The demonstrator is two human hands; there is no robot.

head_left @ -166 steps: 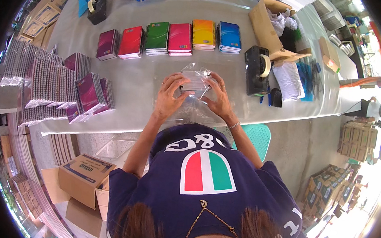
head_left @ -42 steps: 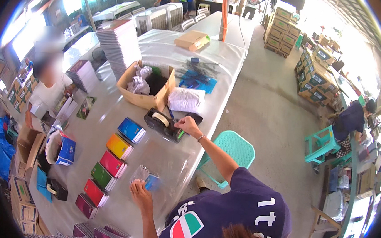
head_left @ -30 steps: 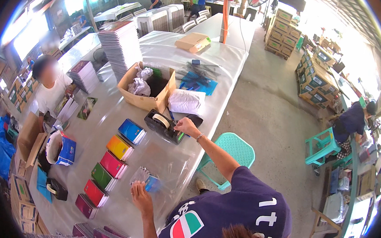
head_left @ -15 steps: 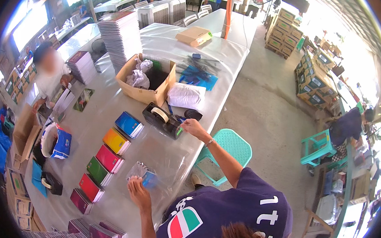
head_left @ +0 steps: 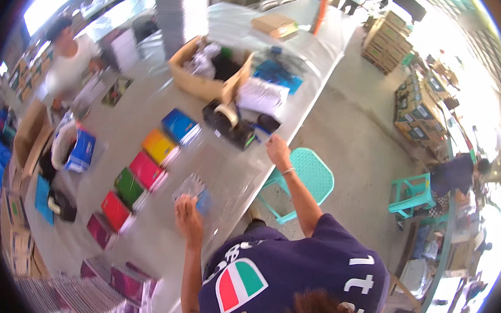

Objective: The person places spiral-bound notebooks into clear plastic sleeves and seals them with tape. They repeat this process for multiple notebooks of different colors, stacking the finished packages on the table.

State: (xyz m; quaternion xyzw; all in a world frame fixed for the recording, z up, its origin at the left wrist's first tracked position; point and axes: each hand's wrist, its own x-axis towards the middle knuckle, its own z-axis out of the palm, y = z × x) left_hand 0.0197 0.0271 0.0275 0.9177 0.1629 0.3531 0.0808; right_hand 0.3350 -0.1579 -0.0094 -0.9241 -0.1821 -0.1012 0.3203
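My left hand (head_left: 188, 217) is at the near edge of a clear plastic packet (head_left: 203, 198) with some blue in it, its fingers bent onto the plastic. The packet lies flat on the table. Over the table's right edge is my right hand (head_left: 278, 151), its fingertips pinched together; anything between them is too small to make out. Just left of it stands a black tape dispenser (head_left: 241, 134) with a pale roll. A slanting row of notebook stacks lies beyond my left hand: blue (head_left: 179, 124), yellow (head_left: 158, 145), pink (head_left: 146, 169), green (head_left: 129, 186), red (head_left: 115, 209) and maroon (head_left: 101, 229).
A cardboard box (head_left: 206, 76) holding plastic bags and a white package (head_left: 263, 95) stand beyond the dispenser. Tall notebook stacks (head_left: 182, 14) rise behind. More bundles (head_left: 75, 298) fill the near left corner. A turquoise stool (head_left: 309, 174) is at the right edge. Across the table stands a person (head_left: 73, 59).
My right hand has come away from the tape dispenser's end, rightward. My left hand stays at the packet. The whole view has shifted and tilted slightly.
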